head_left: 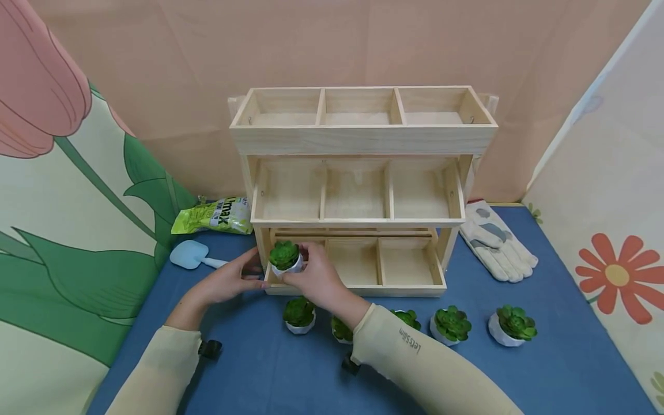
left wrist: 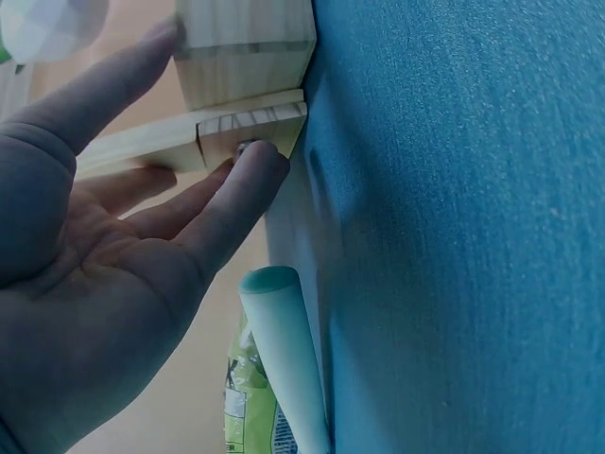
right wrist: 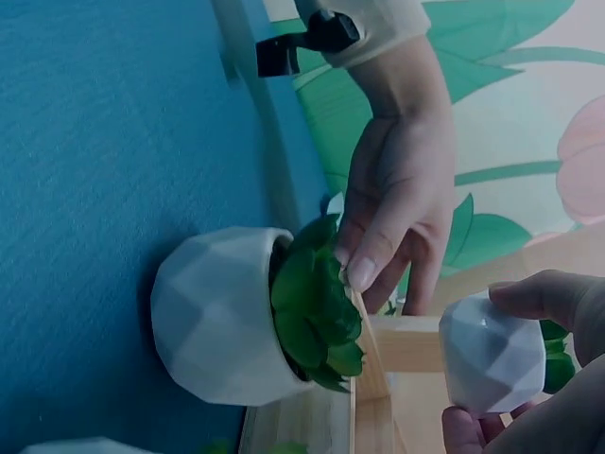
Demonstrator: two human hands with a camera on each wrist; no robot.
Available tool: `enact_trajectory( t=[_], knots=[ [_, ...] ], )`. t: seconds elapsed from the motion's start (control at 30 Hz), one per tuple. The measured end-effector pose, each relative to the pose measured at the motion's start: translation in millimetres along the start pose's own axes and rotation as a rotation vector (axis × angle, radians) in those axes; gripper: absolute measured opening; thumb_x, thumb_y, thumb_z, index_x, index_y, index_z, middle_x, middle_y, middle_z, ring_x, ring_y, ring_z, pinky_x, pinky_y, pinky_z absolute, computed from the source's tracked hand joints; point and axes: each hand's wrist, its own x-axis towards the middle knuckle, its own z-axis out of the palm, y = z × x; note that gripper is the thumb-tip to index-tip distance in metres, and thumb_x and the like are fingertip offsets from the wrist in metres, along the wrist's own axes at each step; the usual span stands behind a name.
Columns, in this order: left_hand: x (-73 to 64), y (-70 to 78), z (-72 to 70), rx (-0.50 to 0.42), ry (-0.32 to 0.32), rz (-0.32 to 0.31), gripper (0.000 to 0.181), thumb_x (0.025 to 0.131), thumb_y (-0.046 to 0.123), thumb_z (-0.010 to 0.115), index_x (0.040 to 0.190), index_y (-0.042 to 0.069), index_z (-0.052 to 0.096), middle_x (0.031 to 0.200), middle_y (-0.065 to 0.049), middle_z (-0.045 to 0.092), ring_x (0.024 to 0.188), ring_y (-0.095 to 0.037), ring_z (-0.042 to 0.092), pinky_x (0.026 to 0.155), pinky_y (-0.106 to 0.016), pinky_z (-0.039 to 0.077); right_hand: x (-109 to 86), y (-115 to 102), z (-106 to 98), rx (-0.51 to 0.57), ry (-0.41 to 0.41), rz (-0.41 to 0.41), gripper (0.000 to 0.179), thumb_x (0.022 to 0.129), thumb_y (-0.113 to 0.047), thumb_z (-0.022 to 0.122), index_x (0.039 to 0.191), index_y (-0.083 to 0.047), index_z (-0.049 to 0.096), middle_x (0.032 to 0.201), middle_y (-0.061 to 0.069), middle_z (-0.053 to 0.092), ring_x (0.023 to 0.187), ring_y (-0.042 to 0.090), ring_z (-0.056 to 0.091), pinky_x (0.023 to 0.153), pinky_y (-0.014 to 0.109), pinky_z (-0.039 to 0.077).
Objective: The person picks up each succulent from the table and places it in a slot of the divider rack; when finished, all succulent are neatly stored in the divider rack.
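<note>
My right hand [head_left: 323,280] grips a small succulent in a white faceted pot [head_left: 284,256], holding it over the left compartment of the wooden shelf's [head_left: 363,140] bottom tier. In the right wrist view, thumb and fingers lie on opposite sides of that pot [right wrist: 492,355]. At the tier's left end is my left hand [head_left: 225,282], thumb by the front corner and fingers along the outer side. The left wrist view shows its fingers [left wrist: 232,203] fairly straight, touching the end board near a screw. Another potted succulent [head_left: 299,316] stands just in front of the shelf.
Several more potted succulents [head_left: 510,325] stand in a row on the blue table [head_left: 290,380], some partly hidden by my right forearm. Left of the shelf lie a light blue trowel [head_left: 189,255] and a green bag [head_left: 215,216]. White work gloves [head_left: 495,242] rest on the right.
</note>
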Motion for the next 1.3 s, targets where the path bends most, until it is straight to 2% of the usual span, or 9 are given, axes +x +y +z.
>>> enact_trajectory(
  t=[0.37,0.73,0.93,1.03,1.3],
  knots=[
    [-0.1,-1.0,-1.2,-0.009,-0.001,-0.028,0.098,0.102,0.025,0.077,0.173,0.011,0.011,0.171,-0.028,0.034,0.148,-0.051,0.05,0.116,-0.058,0.053,11.0,6,-5,-0.014,-0.005,0.099,0.071,0.088,-0.012,0.082,0.148,0.009,0.05,0.146,0.027,0.058,0.129,0.037,0.061,0.109,0.052,0.057],
    [-0.6,0.4,-0.6,-0.043,-0.017,-0.018,0.098,0.101,0.021,0.076,0.173,0.011,0.01,0.165,-0.031,0.043,0.147,-0.049,0.053,0.117,-0.055,0.054,20.6,13,-4,-0.04,-0.032,0.131,0.06,0.087,-0.01,0.084,0.141,0.002,0.059,0.134,0.019,0.066,0.116,0.028,0.066,0.103,0.047,0.059],
    [-1.9,1.2,-1.3,-0.027,-0.012,-0.023,0.098,0.102,0.023,0.076,0.173,0.011,0.01,0.167,-0.03,0.04,0.147,-0.05,0.052,0.116,-0.055,0.054,29.1,18,0,-0.099,-0.044,0.161,0.066,0.086,-0.011,0.086,0.146,-0.001,0.059,0.147,0.018,0.065,0.126,0.029,0.065,0.107,0.045,0.059],
    [-3.3,1.0,-1.7,-0.02,-0.008,-0.027,0.097,0.103,0.022,0.075,0.174,0.012,0.009,0.168,-0.03,0.037,0.148,-0.051,0.052,0.115,-0.055,0.055,34.0,18,2,-0.129,-0.046,0.179,0.07,0.086,-0.012,0.087,0.149,-0.003,0.058,0.15,0.015,0.063,0.125,0.026,0.065,0.106,0.042,0.059],
    [-2.2,2.9,-0.2,-0.033,-0.011,-0.03,0.097,0.103,0.02,0.074,0.173,0.01,0.008,0.169,-0.032,0.035,0.148,-0.052,0.05,0.116,-0.055,0.054,41.7,17,4,-0.237,-0.046,0.213,0.072,0.086,-0.014,0.088,0.15,-0.004,0.057,0.146,0.013,0.066,0.117,0.024,0.064,0.098,0.039,0.059]
  ],
)
